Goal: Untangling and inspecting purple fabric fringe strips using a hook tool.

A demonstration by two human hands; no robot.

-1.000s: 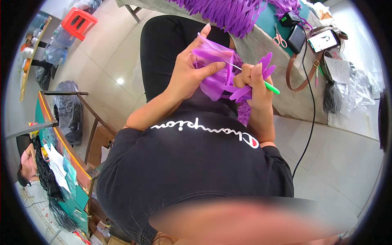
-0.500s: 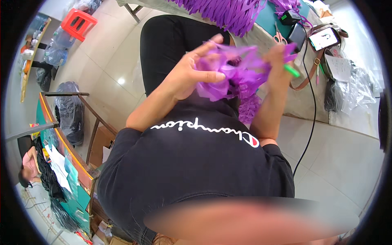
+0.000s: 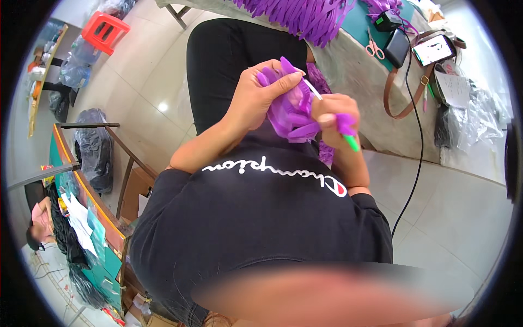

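My left hand (image 3: 251, 97) is closed on a bunched purple strappy piece (image 3: 291, 117), its thumb pressed along the top. The piece has several narrow pointed loops and hangs above my lap. In my right hand (image 3: 335, 110) is a slim tool with a thin white shaft (image 3: 312, 90) and a bright green end (image 3: 351, 143). The shaft points toward my left fingertips and touches or lies close to the purple piece. A bit of purple material wraps the tool beside my right thumb. More purple mesh (image 3: 326, 152) shows below, partly hidden by my right arm.
A cloth-covered table (image 3: 354, 82) ahead holds a pile of purple strips (image 3: 305, 19), pink-handled scissors (image 3: 374, 50), a black case (image 3: 397, 48), a lit phone (image 3: 433, 50) and a brown strap (image 3: 393, 109). A black cable (image 3: 418, 141) hangs off it. A red stool (image 3: 104, 32) stands far left.
My right hand has come down and left, nearer my left hand, bringing the tool's white shaft into view. The purple piece, spread and blurred before, is now gathered more tightly in my left hand.
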